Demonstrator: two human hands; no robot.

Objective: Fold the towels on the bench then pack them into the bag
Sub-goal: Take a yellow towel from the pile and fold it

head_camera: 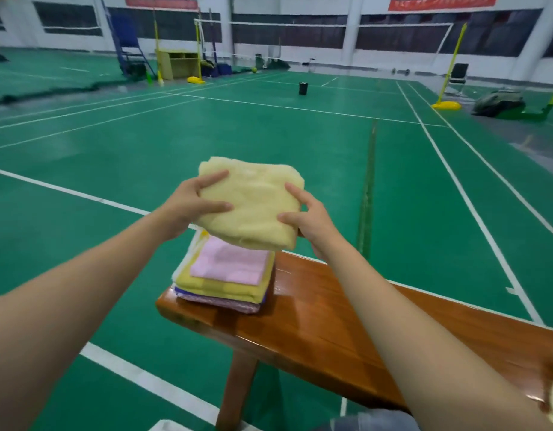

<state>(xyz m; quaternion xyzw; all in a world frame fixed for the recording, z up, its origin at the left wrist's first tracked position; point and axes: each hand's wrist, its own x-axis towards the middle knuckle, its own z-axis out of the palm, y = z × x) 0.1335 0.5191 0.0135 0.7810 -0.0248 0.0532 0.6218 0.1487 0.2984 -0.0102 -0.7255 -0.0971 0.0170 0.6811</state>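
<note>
Bench (pixel 315 321) of glossy reddish wood carries a squared stack of folded towels (pixel 228 275) at its end, pink on top. Above it, left hand (pixel 188 206) and right hand (pixel 309 222) each hold a pinching grip on a fluffy pale-yellow folded towel (pixel 253 200). Smooth green court floor (pixel 269 129) lies beyond.

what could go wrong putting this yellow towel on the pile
The stack of folded pink and yellow towels sits at the end of the glossy wooden bench; a skewed landing might tip it off the edge. The left hand and right hand grip the folded pale yellow towel by its sides only, so it may sag open.
</note>
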